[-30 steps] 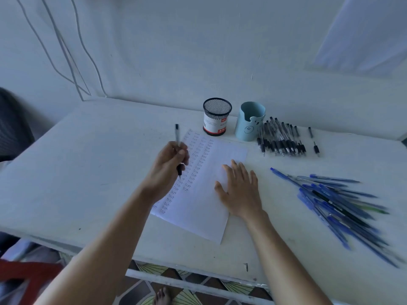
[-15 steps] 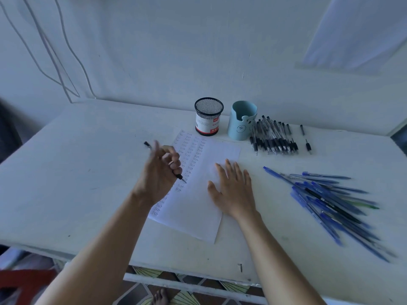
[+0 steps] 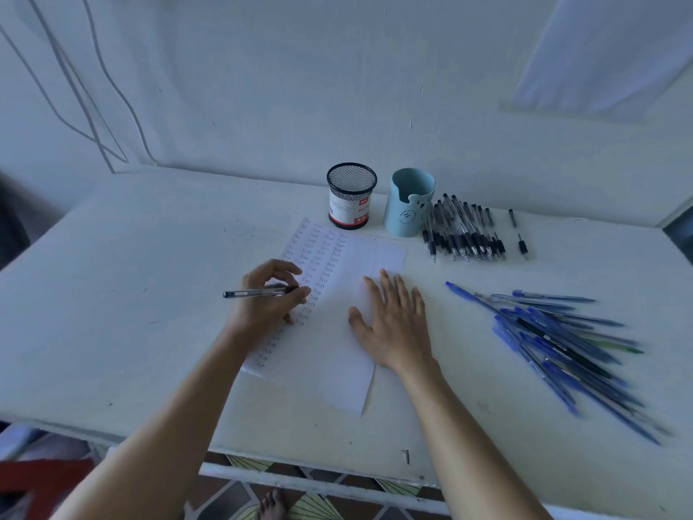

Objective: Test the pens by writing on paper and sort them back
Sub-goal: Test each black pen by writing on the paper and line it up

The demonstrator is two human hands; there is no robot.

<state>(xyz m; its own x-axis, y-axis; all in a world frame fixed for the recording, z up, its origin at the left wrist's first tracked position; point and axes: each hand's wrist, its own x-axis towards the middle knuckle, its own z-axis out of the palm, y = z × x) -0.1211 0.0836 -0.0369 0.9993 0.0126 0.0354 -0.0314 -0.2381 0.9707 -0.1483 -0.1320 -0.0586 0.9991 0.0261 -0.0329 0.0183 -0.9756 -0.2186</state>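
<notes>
Pen point(image 3: 245, 293) in the left hand point(image 3: 262, 313) now lies almost level over the white counter point(image 3: 131, 294). One end points left past the knuckles and the other is hidden among the curled fingers and thumb that pinch it. A second ago the same pen stood upright in that hand, and half a second ago it leaned up and to the left. The hand sits at the left edge of the paper point(image 3: 337, 369), over the columns of the handwritten word "test" that fill the sheet's left half; whether the tip touches the sheet cannot be told. Just to the right, the right hand point(image 3: 393, 328) rests flat on the blank part of the paper, fingers straight and slightly spread, holding nothing, as in both earlier frames. Behind the sheet, near the wall, a black mesh cup point(image 3: 350, 197) with a red and white label stands upright. A pale blue cup point(image 3: 408, 204) with a face on it stands just beside it. Just right of the blue cup lies a tidy row of black pens point(image 3: 463, 234), with two short dark pen pieces point(image 3: 522, 246) apart from the row. Farther right and nearer the counter's front edge, a loose heap of blue pens point(image 3: 562, 339) fans out, a black one and a green one among them. Cups and both groups of pens lie as before.
</notes>
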